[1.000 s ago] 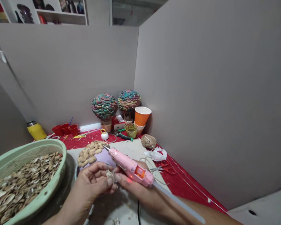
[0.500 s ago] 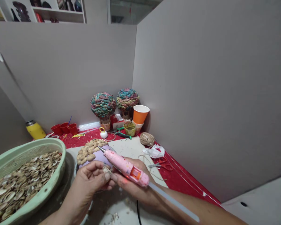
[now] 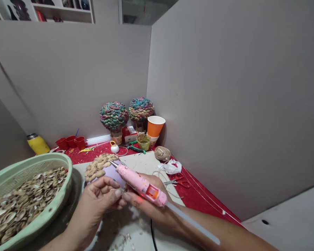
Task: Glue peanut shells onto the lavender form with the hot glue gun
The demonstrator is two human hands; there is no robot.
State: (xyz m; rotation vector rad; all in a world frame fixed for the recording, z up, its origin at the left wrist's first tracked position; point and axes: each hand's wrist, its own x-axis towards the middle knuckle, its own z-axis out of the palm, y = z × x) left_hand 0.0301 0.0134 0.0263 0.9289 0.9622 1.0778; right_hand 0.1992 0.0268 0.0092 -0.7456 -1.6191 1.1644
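Pink glue gun (image 3: 140,183) wrapped tightly in the right hand (image 3: 148,210), beside the left hand (image 3: 104,197), curled inward, contents too hidden to tell, both just short of a lilac ball (image 3: 111,172), with a green basket (image 3: 60,202) near the left forearm, bare board (image 3: 142,163) beyond, and open room toward the grey wall (image 3: 230,104).
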